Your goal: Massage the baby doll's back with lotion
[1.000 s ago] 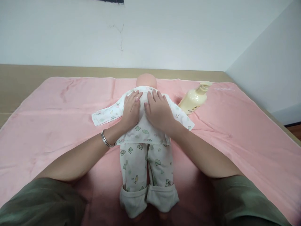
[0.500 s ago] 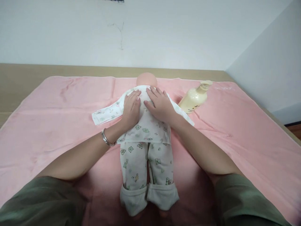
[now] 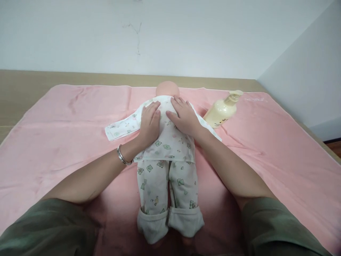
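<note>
A baby doll lies face down, its bald head point(image 3: 167, 88) at the far end. It wears a white printed top point(image 3: 170, 147) and matching trousers point(image 3: 154, 185) with turned-up cuffs. My left hand point(image 3: 150, 122) lies flat on the left side of the doll's upper back, a silver bangle point(image 3: 123, 155) on that wrist. On the right side of the back rests my right hand point(image 3: 184, 117), its fingers spread towards the shoulder. Both hands are open and hold nothing; a strip of the top shows between them.
A pale yellow pump bottle point(image 3: 221, 112) lies tilted beside the doll's right-hand sleeve. Under everything is a pink cloth point(image 3: 266, 142) on a wooden surface point(image 3: 21, 85). White walls point(image 3: 186, 39) stand behind and at the right.
My right hand has shifted slightly outward to the right, widening the gap between the hands. My left hand stays nearly in place. The whole view has moved a little.
</note>
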Motion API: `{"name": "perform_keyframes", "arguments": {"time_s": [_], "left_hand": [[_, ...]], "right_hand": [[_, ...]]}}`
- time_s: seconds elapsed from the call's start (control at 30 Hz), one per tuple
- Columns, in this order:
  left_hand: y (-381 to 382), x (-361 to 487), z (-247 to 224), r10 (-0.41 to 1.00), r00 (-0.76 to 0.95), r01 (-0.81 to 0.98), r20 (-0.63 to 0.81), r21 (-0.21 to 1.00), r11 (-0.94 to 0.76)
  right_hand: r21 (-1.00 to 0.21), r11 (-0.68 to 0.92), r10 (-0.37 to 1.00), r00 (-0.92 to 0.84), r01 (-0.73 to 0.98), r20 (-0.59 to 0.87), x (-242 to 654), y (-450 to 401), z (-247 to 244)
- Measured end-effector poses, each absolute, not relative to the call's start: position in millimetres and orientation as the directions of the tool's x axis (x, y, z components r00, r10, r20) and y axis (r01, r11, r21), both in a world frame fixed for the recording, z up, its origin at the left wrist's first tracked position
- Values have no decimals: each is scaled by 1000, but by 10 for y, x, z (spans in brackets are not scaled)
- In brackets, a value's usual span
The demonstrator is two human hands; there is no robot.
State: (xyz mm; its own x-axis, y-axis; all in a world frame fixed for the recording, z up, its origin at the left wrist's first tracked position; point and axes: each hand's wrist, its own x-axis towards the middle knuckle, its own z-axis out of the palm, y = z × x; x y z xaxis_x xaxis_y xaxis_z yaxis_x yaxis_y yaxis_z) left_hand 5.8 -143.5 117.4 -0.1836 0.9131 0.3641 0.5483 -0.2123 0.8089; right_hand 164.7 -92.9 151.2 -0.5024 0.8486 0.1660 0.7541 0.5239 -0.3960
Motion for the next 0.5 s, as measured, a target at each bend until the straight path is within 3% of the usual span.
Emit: {"name": "perform_keyframes", "arguments": {"time_s": [0.17, 0.33, 0.5], "left_hand": [[-1441, 69, 1171, 909, -188, 547, 371, 809, -217], [-1438, 56, 1124, 894, -193, 549, 405, 800, -244], [-1430, 49, 1148, 889, -210, 531, 408, 811, -246]], "right_hand": [[-365, 494, 869, -458, 789, 187, 1594, -1013, 1500], [-251, 413, 900, -350, 875, 259, 1421, -1437, 1488], [-216, 588, 799, -517, 780, 307, 1348, -1629, 1480]]}}
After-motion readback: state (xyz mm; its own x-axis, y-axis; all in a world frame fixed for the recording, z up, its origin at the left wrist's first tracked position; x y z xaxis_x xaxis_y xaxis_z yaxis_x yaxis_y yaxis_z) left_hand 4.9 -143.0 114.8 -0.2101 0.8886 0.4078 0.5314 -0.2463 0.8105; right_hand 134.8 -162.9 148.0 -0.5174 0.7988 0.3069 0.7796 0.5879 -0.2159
